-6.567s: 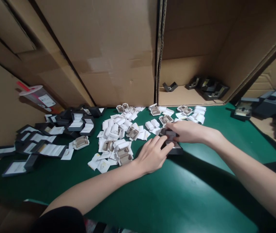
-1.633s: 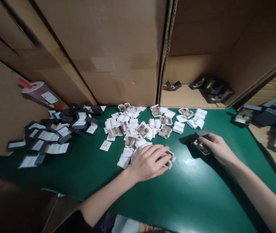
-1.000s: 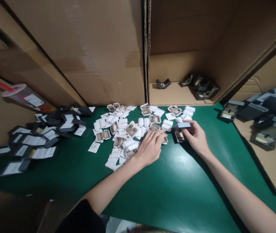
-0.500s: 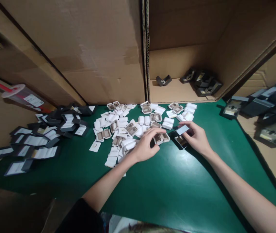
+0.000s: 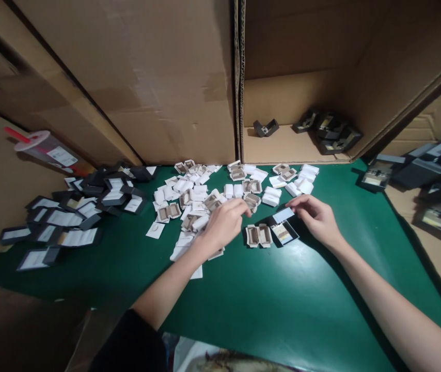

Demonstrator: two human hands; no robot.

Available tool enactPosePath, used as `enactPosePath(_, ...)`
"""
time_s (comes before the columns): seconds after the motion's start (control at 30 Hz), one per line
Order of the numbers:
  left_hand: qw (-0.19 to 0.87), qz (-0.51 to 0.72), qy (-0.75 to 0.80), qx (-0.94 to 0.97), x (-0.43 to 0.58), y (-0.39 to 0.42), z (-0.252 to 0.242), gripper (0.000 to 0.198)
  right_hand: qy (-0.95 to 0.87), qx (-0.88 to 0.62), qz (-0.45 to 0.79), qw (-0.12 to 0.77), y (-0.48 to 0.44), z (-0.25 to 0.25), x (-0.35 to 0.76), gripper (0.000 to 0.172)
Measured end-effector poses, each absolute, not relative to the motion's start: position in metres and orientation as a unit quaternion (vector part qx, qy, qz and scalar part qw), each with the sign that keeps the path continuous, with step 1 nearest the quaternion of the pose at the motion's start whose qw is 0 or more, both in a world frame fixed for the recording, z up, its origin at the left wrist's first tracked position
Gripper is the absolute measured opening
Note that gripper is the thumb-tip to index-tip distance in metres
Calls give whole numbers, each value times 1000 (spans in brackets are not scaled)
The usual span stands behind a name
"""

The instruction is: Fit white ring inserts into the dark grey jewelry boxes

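Half a second ago I had my left hand (image 5: 224,222) arched around a white paper insert; now that open paper insert (image 5: 259,236) lies uncovered on the green table (image 5: 301,305), its two grey-brown cavities facing up, just beside the hinged black box (image 5: 285,233). My left hand has drawn back toward the scattered white inserts (image 5: 184,186), fingers bent downward; I can't tell whether they hold anything or touch the insert by their tips.

My right hand (image 5: 315,219) had hold of the black box then. Now the box lies on the table, lid open, pale card showing inside, and that hand is loosely curled with the thumb apart from the fingers. Its fingertips are at the lid's edge, contact unclear. The black boxes inside the carton (image 5: 332,132) look unchanged.
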State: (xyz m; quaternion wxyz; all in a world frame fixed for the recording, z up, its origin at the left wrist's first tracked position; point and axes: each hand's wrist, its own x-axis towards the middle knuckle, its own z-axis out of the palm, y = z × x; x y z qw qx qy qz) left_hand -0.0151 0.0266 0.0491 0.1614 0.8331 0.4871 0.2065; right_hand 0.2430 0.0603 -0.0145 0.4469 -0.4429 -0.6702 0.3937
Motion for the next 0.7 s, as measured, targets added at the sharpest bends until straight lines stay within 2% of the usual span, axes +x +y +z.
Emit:
enactPosePath(0.13,61,46,566,821,-30,46,63,24,-664,-461,389,443,64,-17,245,15)
enactPosePath(0.23,51,-38,567,821,-36,61,65,44,-669,-472,379,431,63,-15,244,16)
enactPosePath(0.27,50,-45,567,821,-37,66,64,46,-672,-474,376,428,63,-14,244,16)
enactPosePath(0.43,49,-39,566,822,-38,75,61,29,-678,-478,368,421,62,-13,245,17)
enactPosePath(0.7,145,20,531,834,-52,73,74,33,-681,-478,366,418,62,-18,247,17)
